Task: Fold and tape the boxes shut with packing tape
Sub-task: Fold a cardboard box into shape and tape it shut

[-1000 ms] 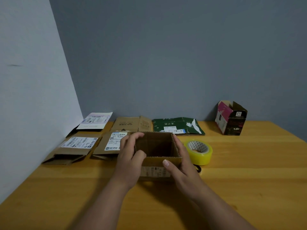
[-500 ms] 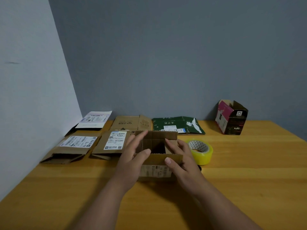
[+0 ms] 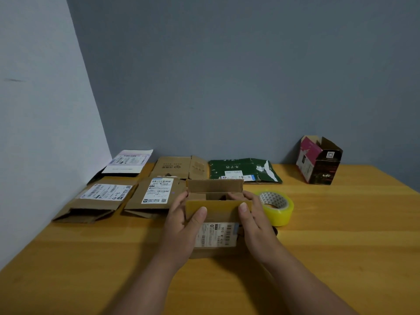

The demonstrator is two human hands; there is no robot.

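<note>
Both hands, left hand [image 3: 181,226] and right hand [image 3: 254,221], clasp the small brown cardboard box [image 3: 216,223], pressing its side flaps inward; long flaps remain upright, yellow-cored packing tape roll [image 3: 276,206] untouched, other boxes flat.

Seven boxes show on the table [image 3: 341,235]. Five lie flattened: one white flattened box [image 3: 128,161] at the far left, two brown flattened boxes with shipping labels [image 3: 100,198] [image 3: 154,194] in the nearer row, one plain brown flattened box [image 3: 179,167] behind them, and one dark green flattened box [image 3: 243,170]. Two stand assembled: one small brown cardboard box [image 3: 216,210] with its flaps partly folded, and one pink-and-black box [image 3: 318,160] at the far right, open at the top. There is one roll of yellow packing tape [image 3: 276,208]. Two hands are counted, the left hand [image 3: 181,226] and the right hand [image 3: 256,221], both set against the small brown box.
</note>
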